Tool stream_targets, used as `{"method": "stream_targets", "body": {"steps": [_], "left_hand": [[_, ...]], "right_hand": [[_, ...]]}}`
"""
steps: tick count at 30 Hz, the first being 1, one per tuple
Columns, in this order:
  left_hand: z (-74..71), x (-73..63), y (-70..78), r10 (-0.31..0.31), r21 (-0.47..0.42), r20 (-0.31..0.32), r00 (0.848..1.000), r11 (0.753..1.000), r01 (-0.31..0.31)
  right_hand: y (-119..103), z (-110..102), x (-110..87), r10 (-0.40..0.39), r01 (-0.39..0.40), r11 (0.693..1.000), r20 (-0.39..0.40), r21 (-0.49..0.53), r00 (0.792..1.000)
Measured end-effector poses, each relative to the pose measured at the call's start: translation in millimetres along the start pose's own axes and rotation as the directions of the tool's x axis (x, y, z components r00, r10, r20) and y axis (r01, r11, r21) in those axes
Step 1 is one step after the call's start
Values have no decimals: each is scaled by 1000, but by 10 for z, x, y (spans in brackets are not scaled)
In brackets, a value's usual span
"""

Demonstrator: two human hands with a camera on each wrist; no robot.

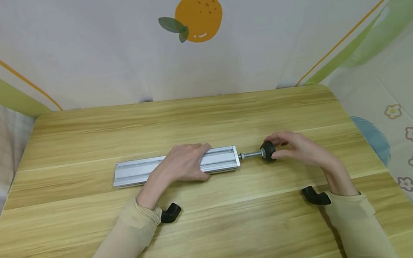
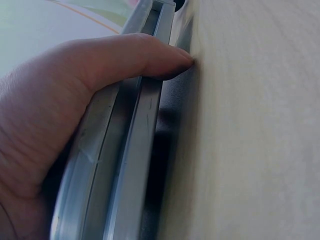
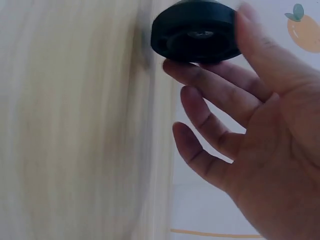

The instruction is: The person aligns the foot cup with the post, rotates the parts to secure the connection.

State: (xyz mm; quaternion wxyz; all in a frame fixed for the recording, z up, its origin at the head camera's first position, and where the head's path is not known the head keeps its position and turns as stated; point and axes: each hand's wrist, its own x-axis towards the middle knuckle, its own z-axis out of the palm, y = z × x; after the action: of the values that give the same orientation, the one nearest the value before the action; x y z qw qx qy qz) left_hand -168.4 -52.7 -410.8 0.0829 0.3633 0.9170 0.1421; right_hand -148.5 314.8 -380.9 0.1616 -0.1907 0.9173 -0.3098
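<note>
A silver aluminium profile (image 1: 133,173) with grooves along its length lies across the middle of the table. My left hand (image 1: 184,163) grips it right of its middle, the thumb (image 2: 165,60) over the near edge in the left wrist view. From the profile's right end plate sticks out a threaded rod (image 1: 252,154) with a nut near the plate. This rod carries a round black levelling foot (image 3: 195,32) at its outer end. Thumb and fingertips of my right hand (image 1: 302,149) pinch the foot's rim; its other fingers curve loosely below in the right wrist view.
The wood-grain table (image 1: 237,232) extends around the profile on all sides. Behind it hangs a white printed sheet (image 1: 111,51) with an orange fruit picture. A black curved piece sits at each wrist, the left piece (image 1: 171,213) and the right piece (image 1: 315,196).
</note>
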Motion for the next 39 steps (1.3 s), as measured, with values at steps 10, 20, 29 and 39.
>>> {"method": "stream_targets", "body": {"steps": [10,20,29,39], "left_hand": [[2,9,-7,2,-3,-4,1000,1000,-2],[-3,3,-6,-1,-6,2,1000,1000,1],[6,1,-11,-4,1,12,1000,1000,4],[-10,1,8,-8,-14,10,1000,1000,8]], "right_hand": [[-5,-30,-33,33,-33,999,43,-17,999],[-17,50,31,-13,13,998,1,59,1000],[-50,112,83,3,-2,999,-29,34,1000],[-12,11,-19,7,-7,1000,-1,22,1000]]}}
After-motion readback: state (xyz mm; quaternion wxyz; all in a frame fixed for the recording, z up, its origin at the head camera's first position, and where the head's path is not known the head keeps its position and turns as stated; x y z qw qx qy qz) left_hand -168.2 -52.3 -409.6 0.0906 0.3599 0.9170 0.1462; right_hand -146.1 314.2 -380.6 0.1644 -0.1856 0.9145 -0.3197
